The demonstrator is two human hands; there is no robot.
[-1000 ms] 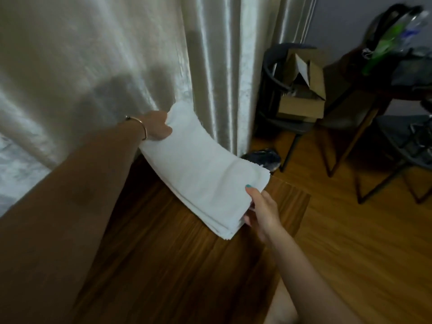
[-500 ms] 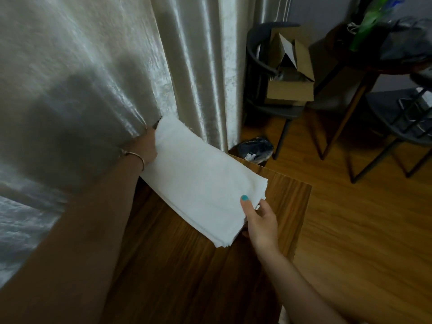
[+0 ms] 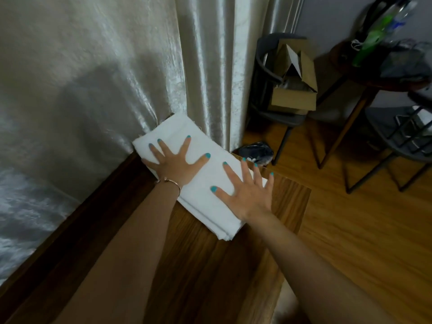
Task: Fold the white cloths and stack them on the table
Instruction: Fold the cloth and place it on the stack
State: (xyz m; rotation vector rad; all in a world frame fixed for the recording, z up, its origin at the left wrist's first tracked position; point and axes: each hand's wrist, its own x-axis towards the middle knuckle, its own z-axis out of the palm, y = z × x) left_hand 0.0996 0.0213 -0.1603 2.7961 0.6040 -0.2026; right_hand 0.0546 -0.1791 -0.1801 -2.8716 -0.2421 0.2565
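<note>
Tabletop — splayed fingers on cloths

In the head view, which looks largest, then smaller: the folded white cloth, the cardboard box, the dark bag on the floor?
1. folded white cloth
2. cardboard box, though it stands farther away, so its true size is unsure
3. dark bag, partly hidden

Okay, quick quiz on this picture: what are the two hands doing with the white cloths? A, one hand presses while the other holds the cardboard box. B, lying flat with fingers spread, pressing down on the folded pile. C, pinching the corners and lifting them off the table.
B: the left hand and the right hand both lie palm-down, fingers spread, on top of the folded white cloths resting on the wooden table.
</note>
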